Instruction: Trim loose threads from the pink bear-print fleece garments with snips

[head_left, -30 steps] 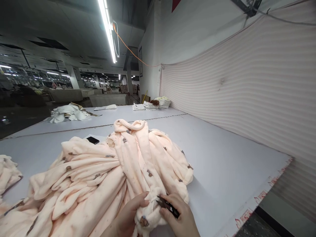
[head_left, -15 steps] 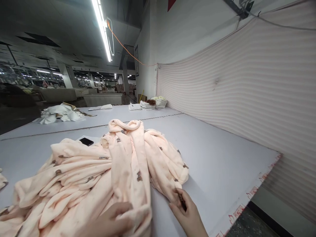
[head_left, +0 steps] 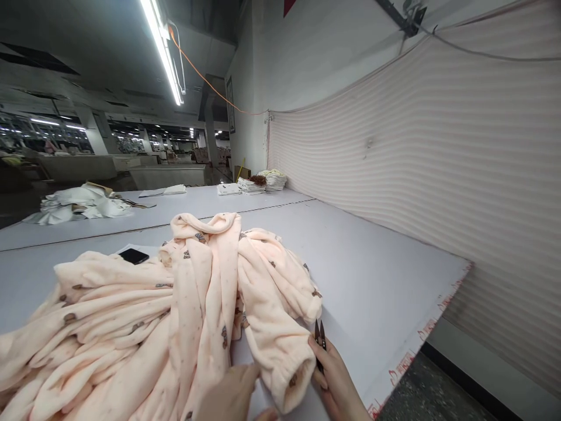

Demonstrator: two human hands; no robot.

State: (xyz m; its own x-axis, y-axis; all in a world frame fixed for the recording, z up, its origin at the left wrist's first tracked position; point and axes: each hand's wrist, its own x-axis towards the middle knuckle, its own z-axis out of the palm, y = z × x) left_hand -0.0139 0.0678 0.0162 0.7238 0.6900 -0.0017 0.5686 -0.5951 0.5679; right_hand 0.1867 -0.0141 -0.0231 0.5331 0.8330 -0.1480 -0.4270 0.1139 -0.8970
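A pile of pale peach fleece garments (head_left: 144, 316) with small brown bear prints lies on the white table (head_left: 377, 280). One sleeve with a cuffed end (head_left: 284, 362) points toward me. My right hand (head_left: 337, 383) rests beside that cuff, fingers closed round small black thread snips (head_left: 319, 339) whose tips point up and away. At the bottom edge, my left hand (head_left: 232, 400) lies on the fabric left of the cuff; its fingers are only partly in view and look curled against the cloth.
A black phone (head_left: 134, 255) lies on the table behind the pile. Crumpled white fabric (head_left: 74, 204) and folded stacks (head_left: 263, 182) sit on the far table. A striped pink cloth (head_left: 438, 164) hangs along the right. The table's edge (head_left: 416, 345) drops off at right.
The sleeve has been pulled out so its cuff lies toward me. My right hand moved to the cuff with the snips' tips showing. My view swung slightly right.
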